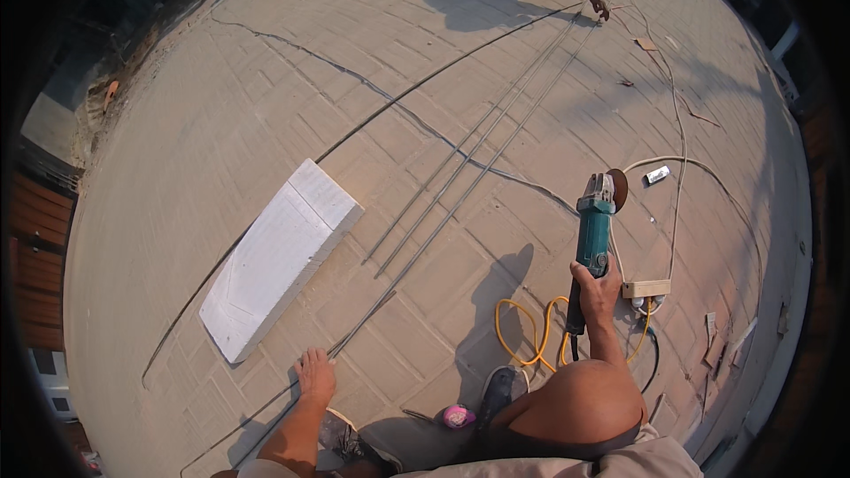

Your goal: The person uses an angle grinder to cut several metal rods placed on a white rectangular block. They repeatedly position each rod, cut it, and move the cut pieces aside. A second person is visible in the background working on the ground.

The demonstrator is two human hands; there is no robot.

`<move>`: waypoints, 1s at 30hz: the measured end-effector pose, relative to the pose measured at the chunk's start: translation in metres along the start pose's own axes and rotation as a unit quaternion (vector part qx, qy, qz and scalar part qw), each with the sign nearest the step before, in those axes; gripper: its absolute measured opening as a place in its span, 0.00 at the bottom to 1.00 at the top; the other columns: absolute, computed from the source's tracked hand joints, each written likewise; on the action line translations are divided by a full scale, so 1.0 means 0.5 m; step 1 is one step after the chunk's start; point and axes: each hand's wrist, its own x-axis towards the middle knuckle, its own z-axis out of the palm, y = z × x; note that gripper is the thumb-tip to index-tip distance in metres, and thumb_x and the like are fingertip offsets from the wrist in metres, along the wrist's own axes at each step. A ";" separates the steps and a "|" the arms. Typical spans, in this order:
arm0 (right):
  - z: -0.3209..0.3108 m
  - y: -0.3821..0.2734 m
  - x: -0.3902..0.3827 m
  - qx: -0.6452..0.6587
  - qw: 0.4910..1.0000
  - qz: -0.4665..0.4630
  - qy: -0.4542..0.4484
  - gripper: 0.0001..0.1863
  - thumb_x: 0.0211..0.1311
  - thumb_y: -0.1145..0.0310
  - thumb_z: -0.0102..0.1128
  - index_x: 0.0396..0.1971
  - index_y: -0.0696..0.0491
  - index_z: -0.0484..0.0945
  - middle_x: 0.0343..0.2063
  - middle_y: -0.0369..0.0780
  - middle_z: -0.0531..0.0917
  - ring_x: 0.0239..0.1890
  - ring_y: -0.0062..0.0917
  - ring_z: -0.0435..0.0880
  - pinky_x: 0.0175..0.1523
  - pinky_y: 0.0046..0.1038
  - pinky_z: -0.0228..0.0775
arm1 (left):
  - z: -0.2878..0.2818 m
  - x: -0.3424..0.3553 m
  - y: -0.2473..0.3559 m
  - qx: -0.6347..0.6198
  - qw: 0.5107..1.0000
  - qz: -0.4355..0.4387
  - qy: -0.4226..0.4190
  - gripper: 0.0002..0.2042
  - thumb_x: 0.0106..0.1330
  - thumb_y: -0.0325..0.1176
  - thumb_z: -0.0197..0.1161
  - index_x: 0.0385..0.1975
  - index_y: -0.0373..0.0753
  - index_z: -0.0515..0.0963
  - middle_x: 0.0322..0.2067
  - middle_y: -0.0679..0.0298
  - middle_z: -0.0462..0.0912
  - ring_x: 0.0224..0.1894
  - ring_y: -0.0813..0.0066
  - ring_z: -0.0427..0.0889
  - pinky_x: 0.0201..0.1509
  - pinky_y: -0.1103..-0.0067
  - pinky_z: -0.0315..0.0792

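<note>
Across sunlit tan paving (pixel 266 106), the right hand (pixel 599 294) wraps its fingers around a green-and-black angle grinder (pixel 593 232), brown disc (pixel 622 188) raised, likely for clearance, while the left hand (pixel 315 375), finger grip impossible to tell, is down by a long grey metal rod (pixel 359 327).

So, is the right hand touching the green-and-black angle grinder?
Touching: the head view shows the right hand gripping the angle grinder, thumb against its body.

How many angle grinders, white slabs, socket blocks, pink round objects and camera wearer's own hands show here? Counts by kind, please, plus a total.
Angle grinder: 1
White slab: 1
Socket block: 1
Pink round object: 1
Wearer's own hands, left hand and right hand: 2
Total: 6
</note>
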 end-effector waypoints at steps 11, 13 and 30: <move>0.009 -0.051 -0.074 0.016 0.998 -0.011 -0.054 0.19 0.58 0.65 0.78 0.44 0.57 0.81 0.31 0.35 0.82 0.32 0.21 0.80 0.41 0.28 0.75 | -0.001 0.070 -0.002 0.022 0.990 0.107 0.092 0.10 0.73 0.30 0.55 0.48 0.41 0.82 0.46 0.56 0.85 0.55 0.57 0.85 0.63 0.58 0.68; 0.011 -0.067 -0.085 0.001 0.999 -0.010 -0.051 0.19 0.58 0.65 0.78 0.43 0.57 0.81 0.30 0.35 0.82 0.32 0.21 0.81 0.40 0.29 0.75 | -0.060 0.101 0.065 -0.008 0.984 0.126 0.126 0.09 0.73 0.30 0.57 0.46 0.42 0.82 0.46 0.56 0.86 0.54 0.57 0.85 0.61 0.59 0.67; 0.057 -0.094 -0.125 -0.001 0.997 -0.025 -0.076 0.28 0.51 0.56 0.80 0.46 0.60 0.81 0.31 0.45 0.87 0.32 0.33 0.86 0.43 0.38 0.79 | -0.071 0.067 0.136 -0.216 0.967 -0.069 0.112 0.19 0.74 0.39 0.69 0.62 0.42 0.78 0.65 0.58 0.74 0.73 0.55 0.72 0.79 0.42 0.56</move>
